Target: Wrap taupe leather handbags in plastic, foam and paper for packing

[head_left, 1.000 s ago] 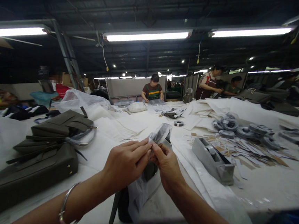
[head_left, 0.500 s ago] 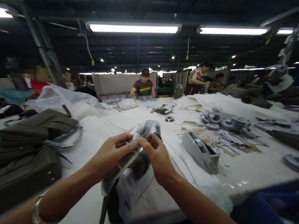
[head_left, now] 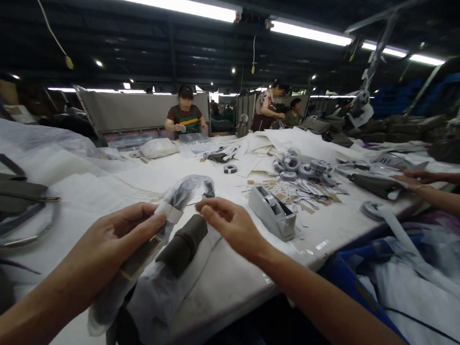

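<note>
My left hand (head_left: pixel 121 243) grips a bag handle (head_left: pixel 188 186) wrapped in clear plastic, thumb pressing beside a white band (head_left: pixel 169 212) round it. The handle arches up and to the right, with gold-coloured hardware (head_left: pixel 151 249) showing through the plastic lower down. My right hand (head_left: pixel 231 223) is just right of the handle, fingers bent with the thumb close against them; whether anything is between the tips is hidden. Below lies a dark olive rolled piece (head_left: pixel 183 245) of the bag, with loose plastic around it. Right of my right hand stands a grey tape dispenser (head_left: pixel 272 214).
Olive bags (head_left: pixel 5 193) lie at the left. Beyond the dispenser are scattered paper tags (head_left: pixel 309 193) and wrapped grey coils (head_left: pixel 291 162). A blue bin (head_left: pixel 342 268) holds plastic below the table's right edge. Co-workers stand across the table; another person's arms (head_left: pixel 449 194) reach in at right.
The view has swung right, bringing the blue bin and a co-worker's arms into sight. My right hand has come away from the white band to the right; my left keeps its grip.
</note>
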### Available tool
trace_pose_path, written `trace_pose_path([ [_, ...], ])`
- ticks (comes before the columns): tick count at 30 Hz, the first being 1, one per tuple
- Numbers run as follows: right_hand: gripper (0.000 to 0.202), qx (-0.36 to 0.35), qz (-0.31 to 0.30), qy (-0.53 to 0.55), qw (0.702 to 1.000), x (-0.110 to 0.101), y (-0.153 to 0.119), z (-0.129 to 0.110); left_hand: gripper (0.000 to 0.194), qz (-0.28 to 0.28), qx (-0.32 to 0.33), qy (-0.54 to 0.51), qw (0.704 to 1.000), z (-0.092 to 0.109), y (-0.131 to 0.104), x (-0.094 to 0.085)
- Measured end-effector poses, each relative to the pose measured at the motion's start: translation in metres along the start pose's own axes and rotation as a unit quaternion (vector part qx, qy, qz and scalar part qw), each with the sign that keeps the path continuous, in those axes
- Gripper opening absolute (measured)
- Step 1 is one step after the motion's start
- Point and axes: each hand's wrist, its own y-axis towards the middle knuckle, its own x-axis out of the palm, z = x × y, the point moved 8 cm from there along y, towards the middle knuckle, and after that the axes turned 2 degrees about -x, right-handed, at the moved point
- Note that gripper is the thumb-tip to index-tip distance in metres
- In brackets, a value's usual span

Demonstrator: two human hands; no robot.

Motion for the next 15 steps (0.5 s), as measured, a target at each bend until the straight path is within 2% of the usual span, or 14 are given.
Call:
trace_pose_path([
  [1,0.031,-0.013,0.024,-0.109,0.994,-0.03,0.001,0.006,0.051,0.005,-0.005,0.004,1.0,-0.001,0.0,-0.003],
  [2,0.03,-0.017,0.058,-0.224,0.973,-0.063,0.001,0.014,0.052,0.009,-0.009,0.004,1.0,-0.003,0.001,-0.005],
  [3,0.026,0.001,0.088,-0.334,0.939,-0.097,0.001,0.025,0.052,0.012,-0.013,0.002,1.0,-0.004,0.001,-0.006],
  [4,0.022,0.049,0.104,-0.43,0.895,-0.13,-0.001,0.04,0.051,0.014,-0.014,-0.001,1.0,-0.005,0.001,-0.007],
  [5,0.02,0.083,0.117,-0.461,0.876,-0.159,-0.004,0.054,0.05,0.015,-0.014,-0.004,1.0,-0.005,0.002,-0.008],
  [7,0.02,0.133,0.13,-0.49,0.852,-0.204,-0.012,0.077,0.047,0.016,-0.012,-0.01,1.0,-0.004,0.002,-0.007],
  [8,0.021,0.157,0.132,-0.493,0.845,-0.219,-0.016,0.087,0.045,0.015,-0.01,-0.012,1.0,-0.004,0.002,-0.006],
  [10,0.026,0.201,0.126,-0.488,0.84,-0.235,-0.025,0.105,0.044,0.013,-0.008,-0.017,1.0,-0.003,0.002,-0.005],
  [15,0.044,0.283,0.113,-0.423,0.853,-0.238,-0.036,0.131,0.043,0.023,0.008,-0.007,1.0,0.0,0.001,-0.007],
])
